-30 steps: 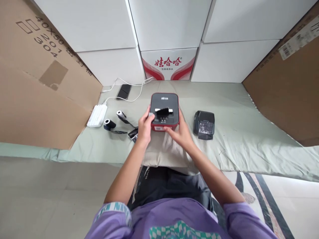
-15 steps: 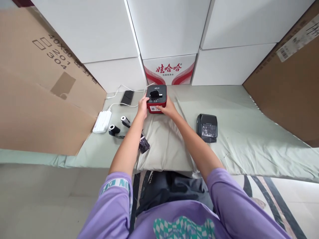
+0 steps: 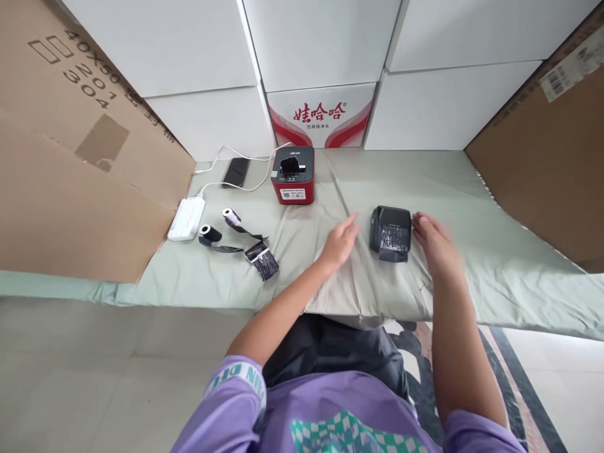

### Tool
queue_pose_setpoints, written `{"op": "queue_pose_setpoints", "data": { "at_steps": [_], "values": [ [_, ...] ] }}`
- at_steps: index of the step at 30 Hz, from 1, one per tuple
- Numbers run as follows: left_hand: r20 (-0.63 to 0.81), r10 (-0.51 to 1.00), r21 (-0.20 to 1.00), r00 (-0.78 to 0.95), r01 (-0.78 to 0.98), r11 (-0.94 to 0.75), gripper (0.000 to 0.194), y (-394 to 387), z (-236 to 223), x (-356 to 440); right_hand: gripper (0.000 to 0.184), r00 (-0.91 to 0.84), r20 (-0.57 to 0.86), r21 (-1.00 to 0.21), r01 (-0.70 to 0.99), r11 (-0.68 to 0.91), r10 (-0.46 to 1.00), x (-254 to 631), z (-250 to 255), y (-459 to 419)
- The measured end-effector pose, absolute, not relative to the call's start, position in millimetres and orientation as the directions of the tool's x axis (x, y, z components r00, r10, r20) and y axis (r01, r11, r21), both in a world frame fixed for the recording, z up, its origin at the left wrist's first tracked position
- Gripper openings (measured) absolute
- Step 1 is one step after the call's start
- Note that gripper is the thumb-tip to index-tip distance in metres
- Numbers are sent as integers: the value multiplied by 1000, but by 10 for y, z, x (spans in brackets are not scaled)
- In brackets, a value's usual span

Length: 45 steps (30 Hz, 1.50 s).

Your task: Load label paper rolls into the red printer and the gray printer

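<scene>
A small black printer-like device, with a dark printed strip over its front, lies on the cloth between my two hands. My left hand is left of it and apart from it, fingers stretched toward it. Close by its right side is my right hand, slightly blurred, with fingers extended; whether it touches the device I cannot tell. Neither hand holds anything. Farther back, a red printer with a black top stands by itself, a black piece sticking up from its top and a white label on its front.
Left on the cloth are a white paper roll, a dark roll, a black printed packet, a white power bank with cable and a black phone. Cardboard and white boxes enclose the area.
Both hands have let go of the red printer, which stays at the back. They have moved right and toward me, to either side of the black device. The view has shifted slightly.
</scene>
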<state>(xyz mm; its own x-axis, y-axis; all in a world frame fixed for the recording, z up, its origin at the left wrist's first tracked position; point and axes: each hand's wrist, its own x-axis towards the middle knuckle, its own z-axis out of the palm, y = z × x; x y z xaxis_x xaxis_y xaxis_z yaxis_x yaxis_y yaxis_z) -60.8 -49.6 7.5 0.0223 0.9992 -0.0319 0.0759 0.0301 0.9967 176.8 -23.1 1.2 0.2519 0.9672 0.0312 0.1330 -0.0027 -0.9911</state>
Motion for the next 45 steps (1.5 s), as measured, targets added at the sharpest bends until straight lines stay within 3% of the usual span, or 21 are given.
{"op": "queue_pose_setpoints", "data": {
  "at_steps": [2, 6, 11, 15, 18, 26, 29, 38, 45],
  "values": [
    [-108, 986, 992, 131, 85, 97, 55, -529, 21, -337, 47, 227, -75, -997, 2, -78, 971, 1714, -156, -216],
    [-79, 984, 986, 162, 158, 53, 52, -604, 143, -291, 53, 274, -13, -999, -41, -1, 962, 1415, -255, -277],
    [3, 1000, 977, -19, 213, 1, 49, -1072, 317, -825, 58, 115, -10, -999, -51, -4, 993, 872, -44, -591],
    [62, 974, 957, -216, 291, 4, 50, -1445, 192, -1195, 60, -54, -56, -998, 13, -55, 997, 340, 126, -855],
    [54, 959, 944, -280, 327, 43, 49, -1513, 40, -1341, 68, -78, -125, -991, 65, -120, 989, 92, 113, -955],
    [112, 964, 910, -240, 414, -3, 45, -1383, -7, -1445, 81, -109, -16, -995, 104, -4, 994, 77, -78, -987],
    [89, 962, 916, -258, 400, 23, 44, -1413, -32, -1451, 78, -133, 1, -993, 115, 16, 991, 85, -104, -974],
    [134, 960, 769, -245, 637, 55, 35, -1445, -95, -1494, 77, -142, 16, -989, 144, 37, 990, 82, -106, -933],
    [190, 956, 718, -221, 696, 18, 41, -1412, -136, -1482, 72, -103, 25, -993, 113, 37, 994, 101, -133, -926]
  ]
}}
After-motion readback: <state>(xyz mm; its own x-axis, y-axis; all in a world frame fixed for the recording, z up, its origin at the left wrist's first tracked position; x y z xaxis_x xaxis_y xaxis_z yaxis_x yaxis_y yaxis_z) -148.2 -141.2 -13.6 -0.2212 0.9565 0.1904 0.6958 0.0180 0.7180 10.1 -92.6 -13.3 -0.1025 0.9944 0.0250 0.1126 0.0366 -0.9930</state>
